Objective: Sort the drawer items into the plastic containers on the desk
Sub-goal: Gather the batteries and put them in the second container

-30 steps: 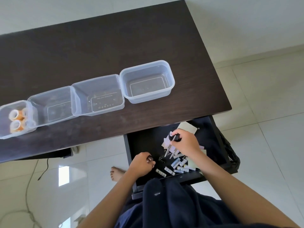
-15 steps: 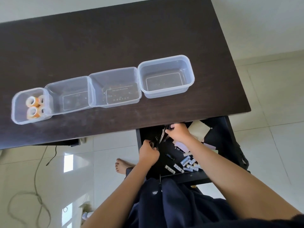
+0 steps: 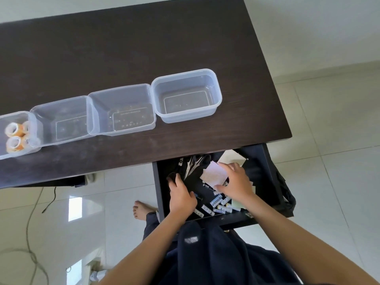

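The open black drawer (image 3: 265, 182) sticks out under the desk's front right. Scissors (image 3: 194, 163) lie at its back, and several batteries (image 3: 220, 204) lie near its front. My right hand (image 3: 236, 185) pinches a pale pink pad of paper notes (image 3: 213, 174) between thumb and fingers. My left hand (image 3: 181, 195) reaches to the drawer's back left, fingertips on a dark item (image 3: 171, 177) that I cannot make out. Four clear plastic containers stand in a row on the desk: the leftmost (image 3: 20, 152) holds tape rolls (image 3: 14, 133), and the second (image 3: 61, 120), third (image 3: 121, 110) and rightmost (image 3: 187, 95) hold nothing.
The dark wooden desk (image 3: 133, 48) overhangs the back of the drawer. A cream sheet (image 3: 232, 158) lies at the drawer's back right. A black bag (image 3: 286, 192) hangs beside the drawer on the right. A cable (image 3: 30, 233) and my bare foot (image 3: 141, 209) are on the tiled floor.
My right hand carried the scissors to the drawer's back, let them go and moved right onto the paper notes. My left hand opened from a fist and reached further back.
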Demonstrator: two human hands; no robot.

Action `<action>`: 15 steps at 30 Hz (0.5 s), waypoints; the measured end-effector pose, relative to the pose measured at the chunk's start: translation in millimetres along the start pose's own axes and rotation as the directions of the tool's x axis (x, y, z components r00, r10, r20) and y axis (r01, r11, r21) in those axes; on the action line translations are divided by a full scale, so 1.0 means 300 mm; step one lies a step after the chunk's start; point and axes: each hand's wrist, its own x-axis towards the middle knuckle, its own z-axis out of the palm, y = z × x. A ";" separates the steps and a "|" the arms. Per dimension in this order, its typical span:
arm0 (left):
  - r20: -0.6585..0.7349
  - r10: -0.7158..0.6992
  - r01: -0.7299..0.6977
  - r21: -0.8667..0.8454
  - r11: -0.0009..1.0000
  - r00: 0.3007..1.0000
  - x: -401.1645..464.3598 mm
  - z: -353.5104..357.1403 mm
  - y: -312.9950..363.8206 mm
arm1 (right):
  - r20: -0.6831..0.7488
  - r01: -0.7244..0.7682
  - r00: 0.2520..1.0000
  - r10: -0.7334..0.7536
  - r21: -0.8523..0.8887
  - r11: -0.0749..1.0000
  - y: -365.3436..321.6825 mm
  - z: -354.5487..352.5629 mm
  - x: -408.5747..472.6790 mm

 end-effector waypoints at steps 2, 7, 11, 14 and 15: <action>-0.017 0.049 -0.048 0.055 0.997 0.999 -0.023 0.036 0.001 | -0.010 0.024 1.000 -0.025 -0.100 0.995 -0.007 0.034 -0.011; 0.048 0.138 -0.145 0.197 0.970 0.989 -0.043 0.081 -0.006 | -0.109 0.014 0.994 -0.027 -0.125 0.992 -0.036 0.084 -0.003; 0.150 0.155 -0.195 0.301 0.934 0.976 -0.032 0.091 -0.022 | -0.143 0.031 0.989 -0.042 -0.076 0.997 -0.022 0.069 -0.002; 0.242 0.156 -0.242 0.381 0.893 0.958 -0.024 0.095 -0.033 | -0.183 0.033 0.983 -0.028 0.026 0.999 0.015 0.037 -0.017; 0.256 0.151 -0.245 0.393 0.886 0.955 -0.021 0.095 -0.036 | -0.203 0.046 0.979 -0.032 0.062 0.997 0.032 0.024 -0.024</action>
